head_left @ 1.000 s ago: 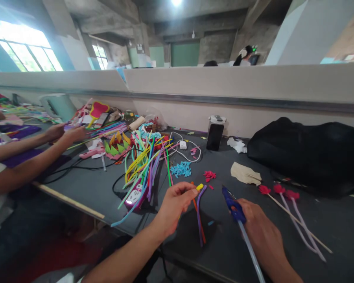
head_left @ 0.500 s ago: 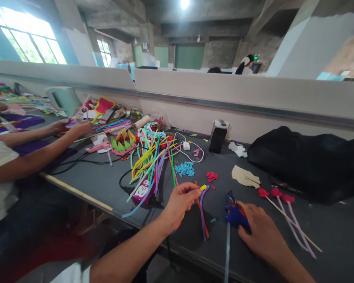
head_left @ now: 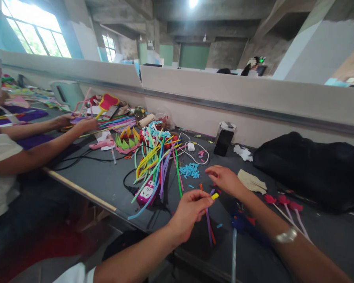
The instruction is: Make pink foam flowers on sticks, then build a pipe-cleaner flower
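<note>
My left hand [head_left: 194,208] is closed, pinching a yellow pipe cleaner [head_left: 215,196] whose short end pokes out past the thumb. My right hand [head_left: 224,179] is empty, fingers stretched forward over the small red pieces [head_left: 218,190], which it partly covers. Just left of its fingertips lies a pile of short blue pieces [head_left: 189,171]. Under my right forearm rests a dark blue glue gun [head_left: 238,222], partly hidden, with a glue stick [head_left: 234,251] jutting from its back. Purple [head_left: 209,224] and orange [head_left: 213,235] pipe cleaners lie below my left fingers.
A bundle of coloured pipe cleaners [head_left: 153,161] lies over a purple power strip [head_left: 147,192]. A phone [head_left: 224,142] leans upright at the back. Red flowers on stems [head_left: 284,201] and a black bag [head_left: 309,169] are at right. A co-worker's hands [head_left: 87,125] work at left.
My right hand has let go of the glue gun and moved up and left to the small red pieces. My left hand keeps its pinch on the yellow pipe cleaner. The view has shifted slightly.
</note>
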The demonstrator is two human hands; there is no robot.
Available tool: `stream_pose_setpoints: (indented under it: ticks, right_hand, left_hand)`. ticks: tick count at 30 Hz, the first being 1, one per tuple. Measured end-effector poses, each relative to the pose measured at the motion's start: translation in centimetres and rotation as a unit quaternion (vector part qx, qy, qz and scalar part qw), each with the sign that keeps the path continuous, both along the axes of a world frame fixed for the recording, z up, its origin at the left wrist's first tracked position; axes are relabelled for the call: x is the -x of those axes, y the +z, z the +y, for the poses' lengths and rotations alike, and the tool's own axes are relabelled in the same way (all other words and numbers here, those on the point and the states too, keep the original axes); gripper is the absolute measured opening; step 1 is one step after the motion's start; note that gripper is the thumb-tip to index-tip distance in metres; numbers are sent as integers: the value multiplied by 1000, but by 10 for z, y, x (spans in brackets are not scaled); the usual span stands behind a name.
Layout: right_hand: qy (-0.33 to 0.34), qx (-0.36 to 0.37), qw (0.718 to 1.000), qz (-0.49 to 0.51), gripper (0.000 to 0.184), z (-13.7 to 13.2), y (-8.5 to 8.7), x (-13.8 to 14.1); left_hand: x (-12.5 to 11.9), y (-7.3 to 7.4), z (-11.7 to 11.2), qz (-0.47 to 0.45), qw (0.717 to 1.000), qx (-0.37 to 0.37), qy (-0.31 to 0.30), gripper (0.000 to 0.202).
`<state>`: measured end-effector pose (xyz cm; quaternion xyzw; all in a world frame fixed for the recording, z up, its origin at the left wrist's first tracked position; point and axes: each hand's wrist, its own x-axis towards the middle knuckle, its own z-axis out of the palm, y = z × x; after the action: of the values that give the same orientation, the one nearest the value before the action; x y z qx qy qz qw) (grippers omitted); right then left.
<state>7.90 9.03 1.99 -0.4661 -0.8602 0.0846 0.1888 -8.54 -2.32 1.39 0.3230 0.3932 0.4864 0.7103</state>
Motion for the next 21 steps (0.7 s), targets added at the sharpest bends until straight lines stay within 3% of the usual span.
stream_pose_setpoints:
  ticks: [4, 9, 17, 21]
  right_hand:
    - [23, 9, 1000, -19, 32, 29, -13, 21]
    - [43, 35, 998, -38, 21, 36, -20, 27]
    - [-11, 39, 999, 36, 32, 26, -12, 16]
    - [-56, 32, 989, 133, 16, -3, 0, -8]
  left_hand:
    - [-2, -1, -2, 6, 1000, 16, -6, 27]
    - [0, -2, 0, 1, 1000, 10, 7, 26]
    - [1, -3, 5, -26, 1000, 4, 17, 27]
    - [3, -3, 6, -25, 999, -7, 23, 25]
